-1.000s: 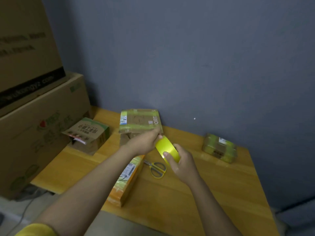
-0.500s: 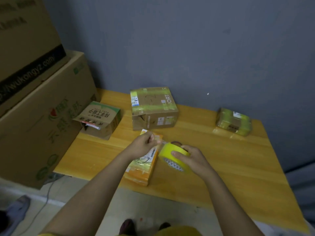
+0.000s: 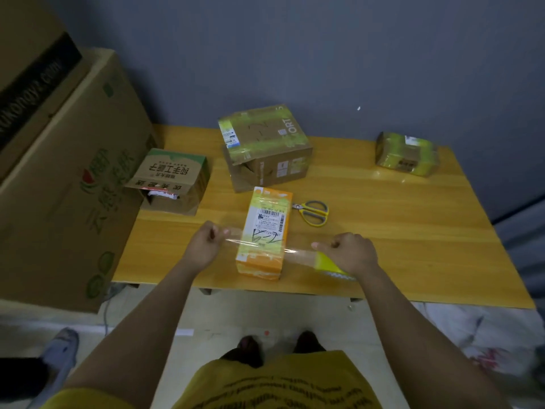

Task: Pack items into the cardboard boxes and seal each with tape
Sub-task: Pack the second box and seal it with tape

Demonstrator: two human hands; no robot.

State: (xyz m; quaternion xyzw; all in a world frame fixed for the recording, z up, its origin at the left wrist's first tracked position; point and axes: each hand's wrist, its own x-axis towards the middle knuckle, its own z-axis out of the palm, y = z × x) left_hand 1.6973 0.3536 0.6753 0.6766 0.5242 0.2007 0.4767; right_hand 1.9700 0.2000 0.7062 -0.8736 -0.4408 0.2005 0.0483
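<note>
Nearest the table's front edge lay an orange box (image 3: 263,231), closed, with a shipping label on top and bands of tape already across it. A clear strip of tape (image 3: 298,255) stretched over its near end. The person's left hand (image 3: 203,245) pinched the strip's free end just left of the box, fingers curled tight on it. The right hand (image 3: 351,255) gripped the yellow tape roll (image 3: 327,264) just right of the box, low over the wooden table (image 3: 413,246).

Beyond the box lay yellow-handled scissors (image 3: 314,212), closed. Farther back stood a brown taped carton (image 3: 265,146), one side flap torn open. Left of it, a printed carton (image 3: 171,181) gaped at the front, showing something white and red inside; I could not tell what. At the far right sat a small tape-wrapped parcel (image 3: 407,153).
</note>
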